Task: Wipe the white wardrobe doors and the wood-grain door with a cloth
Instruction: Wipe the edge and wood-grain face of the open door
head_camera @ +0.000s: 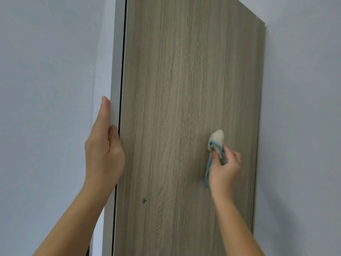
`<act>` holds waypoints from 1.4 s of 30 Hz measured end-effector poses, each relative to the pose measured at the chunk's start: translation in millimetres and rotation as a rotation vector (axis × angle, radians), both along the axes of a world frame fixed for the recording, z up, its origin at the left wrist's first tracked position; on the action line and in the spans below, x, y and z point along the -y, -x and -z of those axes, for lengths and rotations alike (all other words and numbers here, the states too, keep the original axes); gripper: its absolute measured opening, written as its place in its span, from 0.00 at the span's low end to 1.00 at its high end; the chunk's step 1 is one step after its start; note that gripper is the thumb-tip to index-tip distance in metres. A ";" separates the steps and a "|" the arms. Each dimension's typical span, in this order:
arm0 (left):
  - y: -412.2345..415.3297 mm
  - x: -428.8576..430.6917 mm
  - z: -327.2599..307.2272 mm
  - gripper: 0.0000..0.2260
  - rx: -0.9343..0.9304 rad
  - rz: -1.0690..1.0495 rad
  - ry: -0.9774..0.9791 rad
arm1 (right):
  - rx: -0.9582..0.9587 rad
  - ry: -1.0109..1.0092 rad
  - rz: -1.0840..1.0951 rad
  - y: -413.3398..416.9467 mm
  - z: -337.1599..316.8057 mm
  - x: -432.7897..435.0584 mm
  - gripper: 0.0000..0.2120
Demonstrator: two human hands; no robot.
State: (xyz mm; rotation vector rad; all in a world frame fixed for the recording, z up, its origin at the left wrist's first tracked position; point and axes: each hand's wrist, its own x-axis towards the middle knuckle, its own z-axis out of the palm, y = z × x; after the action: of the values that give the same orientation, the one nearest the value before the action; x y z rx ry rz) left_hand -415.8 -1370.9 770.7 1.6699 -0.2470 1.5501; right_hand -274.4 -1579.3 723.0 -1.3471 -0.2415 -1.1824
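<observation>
Two hands are up on the wood-grain door (175, 89), and I read this as the wood-grain step of the job, partway through wiping the panel. Nearest me, at the door's left edge, the left hand (103, 150) clamps the white edge (115, 89) of the panel, thumb on the front and fingers round its far side. I take that as steadying the door against the push of wiping. Toward the door's right side, the right hand (226, 169) has its grip closed round a bunched cloth (216, 138), pale with blue-green trim. The rounded wad pokes out above the fingers and presses on the door face, while a loose tail hangs down beside the wrist. The next move, as I judge it, calls for even pressure and long strokes along the grain. They should run up into the door's upper part, which looks a stretch, and down past a small metal fitting (144, 200) low on the door's left side. That fitting could snag the dangling tail. Beyond the door on both sides is plain pale wall (46, 71). The door's right edge sits close against it, leaving little room to sweep past. No white wardrobe doors show from here.
</observation>
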 end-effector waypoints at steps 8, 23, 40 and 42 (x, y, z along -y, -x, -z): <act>9.1 -3.2 37.6 0.25 -0.087 0.077 0.076 | 0.217 0.129 -0.103 96.3 25.5 -114.2 0.16; 13.1 5.8 62.5 0.24 -0.010 0.096 0.190 | 0.337 0.338 -0.091 118.4 49.1 -128.8 0.23; 4.2 18.6 66.6 0.23 0.023 -0.025 0.265 | 0.003 0.003 0.067 -37.0 25.6 34.7 0.13; 4.1 17.2 66.9 0.23 0.029 -0.047 0.251 | -0.038 -0.008 0.113 -54.7 25.3 56.2 0.13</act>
State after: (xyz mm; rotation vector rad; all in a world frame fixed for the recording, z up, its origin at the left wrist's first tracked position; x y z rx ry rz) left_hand -419.9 -1388.0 703.8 1.4670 -0.0267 1.5707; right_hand -219.7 -1635.4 697.7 -1.3901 -0.1345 -1.2491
